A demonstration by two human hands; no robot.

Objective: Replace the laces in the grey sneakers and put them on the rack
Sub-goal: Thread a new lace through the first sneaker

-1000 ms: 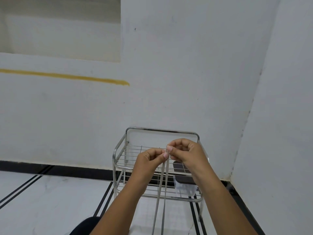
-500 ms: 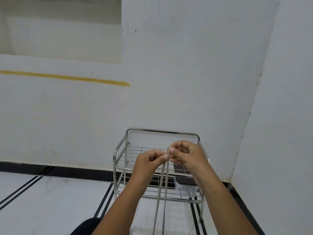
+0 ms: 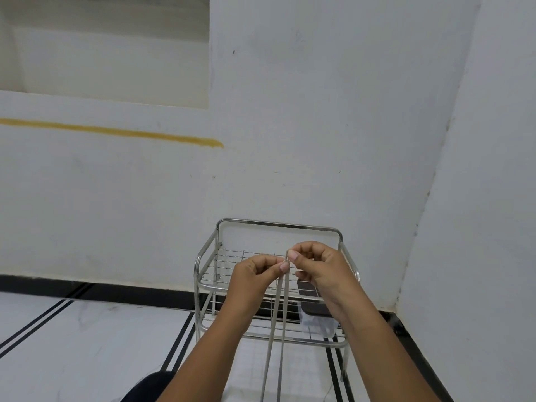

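A grey lace [image 3: 274, 329] hangs as two strands from my raised hands down past the frame's bottom edge. My left hand [image 3: 255, 274] pinches one strand near its tip between thumb and fingers. My right hand [image 3: 316, 268] pinches the other strand's tip, right beside the left. Behind the hands stands a chrome wire rack [image 3: 278, 226] with two shelves, set against the wall. The grey sneakers are out of view.
A clear plastic box with a dark lid [image 3: 317, 317] sits on the rack's lower shelf at the right. White walls meet in a corner at the right. The white floor [image 3: 87, 343] carries black stripes. A dark knee [image 3: 148, 387] shows at the bottom.
Both hands stay almost still, pinching the lace tips together; the right-hand fingers shift slightly. The view has tilted a little.
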